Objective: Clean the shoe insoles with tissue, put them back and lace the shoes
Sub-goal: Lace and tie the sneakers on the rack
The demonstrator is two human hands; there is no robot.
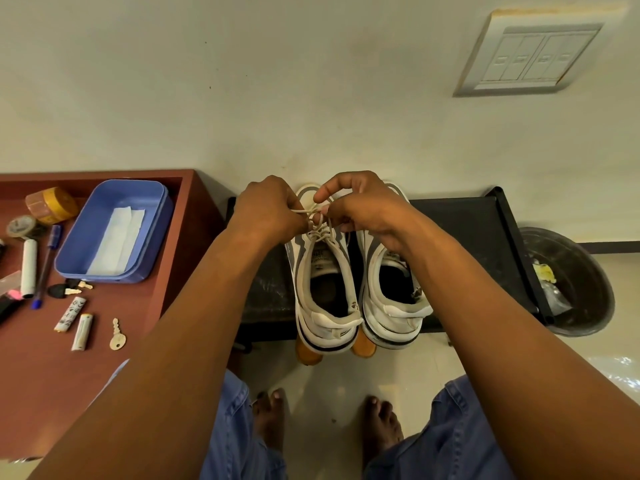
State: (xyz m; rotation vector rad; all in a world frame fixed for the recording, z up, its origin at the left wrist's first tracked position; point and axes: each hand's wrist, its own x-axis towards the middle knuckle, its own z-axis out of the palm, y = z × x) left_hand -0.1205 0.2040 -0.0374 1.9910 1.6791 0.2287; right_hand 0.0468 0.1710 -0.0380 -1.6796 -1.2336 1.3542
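Home interior: wall switch panel (530,57), shoe rack (485,237), cluttered wooden table (104,341).

Both hands, L (268,206) & R (363,206), pinch lace (313,216) over L shoe (322,271).

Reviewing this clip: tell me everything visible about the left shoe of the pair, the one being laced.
The left shoe is a white sneaker with grey side panels, a dark sole stripe and a dark inside. It stands upright on a black tray, heel toward the camera, close beside the right shoe. Its off-white lace is threaded through the upper eyelets. The left hand and right hand each pinch a lace strand above the tongue, apparently tying it. The toe is partly hidden by the hands.
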